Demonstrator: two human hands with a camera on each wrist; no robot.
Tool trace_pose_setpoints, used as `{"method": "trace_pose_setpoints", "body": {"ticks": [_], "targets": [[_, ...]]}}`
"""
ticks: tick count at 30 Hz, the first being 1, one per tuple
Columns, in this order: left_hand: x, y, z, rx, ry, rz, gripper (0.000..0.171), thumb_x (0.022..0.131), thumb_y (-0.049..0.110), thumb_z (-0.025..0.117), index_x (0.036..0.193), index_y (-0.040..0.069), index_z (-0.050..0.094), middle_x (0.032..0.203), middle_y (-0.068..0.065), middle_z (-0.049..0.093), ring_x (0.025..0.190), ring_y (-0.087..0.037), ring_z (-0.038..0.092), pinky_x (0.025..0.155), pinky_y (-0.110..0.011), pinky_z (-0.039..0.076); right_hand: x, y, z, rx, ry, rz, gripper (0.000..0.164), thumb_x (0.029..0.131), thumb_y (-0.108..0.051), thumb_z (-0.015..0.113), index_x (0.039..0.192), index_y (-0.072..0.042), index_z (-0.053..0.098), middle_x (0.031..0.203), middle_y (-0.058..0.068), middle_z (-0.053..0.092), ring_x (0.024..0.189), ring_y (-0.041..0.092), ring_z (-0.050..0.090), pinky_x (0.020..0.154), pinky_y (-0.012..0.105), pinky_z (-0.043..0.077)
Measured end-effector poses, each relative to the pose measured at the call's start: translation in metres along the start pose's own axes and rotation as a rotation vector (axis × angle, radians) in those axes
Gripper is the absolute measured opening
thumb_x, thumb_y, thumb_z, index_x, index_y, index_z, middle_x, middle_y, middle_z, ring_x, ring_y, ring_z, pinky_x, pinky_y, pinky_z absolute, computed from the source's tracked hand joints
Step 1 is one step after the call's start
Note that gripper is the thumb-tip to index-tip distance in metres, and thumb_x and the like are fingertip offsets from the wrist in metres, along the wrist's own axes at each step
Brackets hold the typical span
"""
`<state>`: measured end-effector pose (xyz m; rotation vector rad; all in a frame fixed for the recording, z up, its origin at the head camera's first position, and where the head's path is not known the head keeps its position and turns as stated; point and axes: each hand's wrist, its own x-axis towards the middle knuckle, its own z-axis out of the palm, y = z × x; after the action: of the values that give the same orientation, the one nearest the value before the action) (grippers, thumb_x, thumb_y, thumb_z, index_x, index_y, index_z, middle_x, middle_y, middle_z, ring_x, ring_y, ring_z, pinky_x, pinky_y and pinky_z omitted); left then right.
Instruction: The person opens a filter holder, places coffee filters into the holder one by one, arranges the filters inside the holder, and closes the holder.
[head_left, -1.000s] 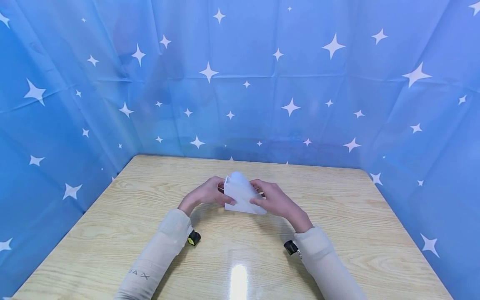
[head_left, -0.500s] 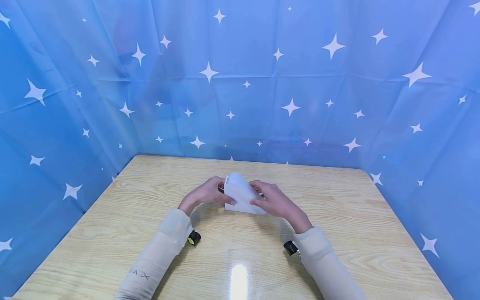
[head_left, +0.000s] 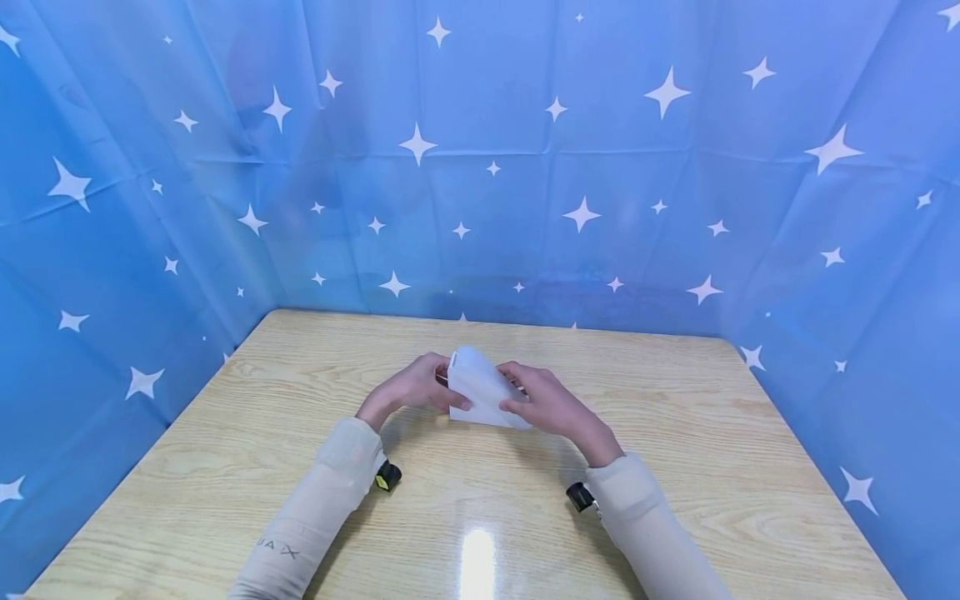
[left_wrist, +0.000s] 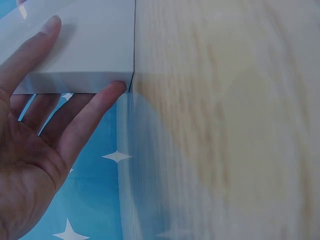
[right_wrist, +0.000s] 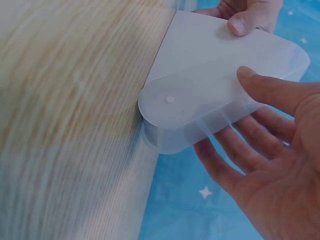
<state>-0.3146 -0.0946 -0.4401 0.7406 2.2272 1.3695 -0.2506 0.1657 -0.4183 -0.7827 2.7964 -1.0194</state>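
Near the middle of the table, a white box [head_left: 480, 398] stands between my two hands, touching the tabletop with its lower edge. My left hand [head_left: 415, 383] grips its left end, thumb on the broad near face and fingers behind and under the narrow side. A translucent plastic cover [right_wrist: 162, 107] with rounded corners wraps the box's other end. My right hand [head_left: 551, 402] holds the cover, thumb on its face and fingers spread along its narrow side. The left wrist view shows the bare square corner of the box [left_wrist: 100, 45].
The wood-grain table [head_left: 480, 483] reflects a bright light near its front. A blue curtain [head_left: 487, 100] with white stars hangs behind the table and along both sides. Small black devices sit at both wrists, the left one [head_left: 388, 475] bearing a yellow mark.
The translucent cover has slid slightly down and left over the white box, and my right hand has shifted a little left with it. My left hand keeps its place.
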Motion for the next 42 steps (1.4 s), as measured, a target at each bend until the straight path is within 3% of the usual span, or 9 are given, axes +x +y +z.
{"method": "trace_pose_setpoints", "body": {"ticks": [25, 34, 42], "targets": [[0.0, 0.0, 0.0, 0.003, -0.003, -0.003, 0.038, 0.083, 0.015, 0.088, 0.119, 0.011, 0.074, 0.105, -0.008, 0.077, 0.086, -0.018, 0.073, 0.075, -0.045, 0.065, 0.002, 0.003, 0.005, -0.034, -0.007, 0.009, 0.051, 0.098, -0.013, 0.071, 0.146, -0.005, 0.053, 0.138, 0.015, 0.065, 0.121, 0.031, 0.066, 0.097, 0.049, 0.057], [0.001, -0.002, -0.001, 0.01, -0.005, 0.016, 0.037, 0.083, 0.015, 0.088, 0.118, 0.011, 0.074, 0.103, -0.007, 0.078, 0.083, -0.019, 0.073, 0.074, -0.046, 0.064, 0.0, 0.002, 0.002, -0.082, -0.022, -0.001, 0.052, 0.098, -0.014, 0.072, 0.145, -0.005, 0.053, 0.136, 0.015, 0.066, 0.118, 0.029, 0.066, 0.095, 0.048, 0.057], [0.001, -0.002, -0.001, 0.001, -0.004, 0.014, 0.037, 0.083, 0.014, 0.088, 0.117, 0.011, 0.074, 0.102, -0.007, 0.078, 0.081, -0.019, 0.073, 0.074, -0.047, 0.064, -0.008, 0.005, -0.011, -0.051, -0.048, 0.025, 0.061, 0.096, -0.024, 0.076, 0.148, -0.004, 0.052, 0.139, 0.017, 0.065, 0.124, 0.032, 0.065, 0.1, 0.051, 0.056]]}}
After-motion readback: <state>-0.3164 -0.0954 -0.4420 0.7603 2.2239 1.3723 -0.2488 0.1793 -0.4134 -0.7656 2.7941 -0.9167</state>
